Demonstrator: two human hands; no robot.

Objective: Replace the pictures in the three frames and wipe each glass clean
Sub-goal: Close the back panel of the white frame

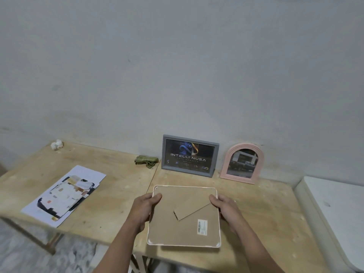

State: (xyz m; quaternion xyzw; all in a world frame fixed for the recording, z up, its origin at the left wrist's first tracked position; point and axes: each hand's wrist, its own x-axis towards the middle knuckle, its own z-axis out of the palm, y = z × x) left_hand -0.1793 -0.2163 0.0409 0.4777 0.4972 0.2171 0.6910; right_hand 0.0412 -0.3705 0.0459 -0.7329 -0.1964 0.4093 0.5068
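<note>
A white square frame (pixel 183 229) is face down over the table's front, its brown backing board and folded stand showing. My left hand (pixel 144 209) grips its left edge and my right hand (pixel 226 207) grips its right edge. A grey frame (pixel 190 155) with a dark "INTELLI NUSA" picture leans on the wall behind. To its right a pink arched frame (pixel 242 163) also leans on the wall. A green cloth (pixel 146 160) lies crumpled left of the grey frame. Loose printed pictures (pixel 65 195) lie stacked on the table's left part.
The wooden table (pixel 110 194) runs along a grey wall, with a seam down its middle. A small white figurine (pixel 56 144) stands at the back left corner. A white surface (pixel 334 209) adjoins the table on the right.
</note>
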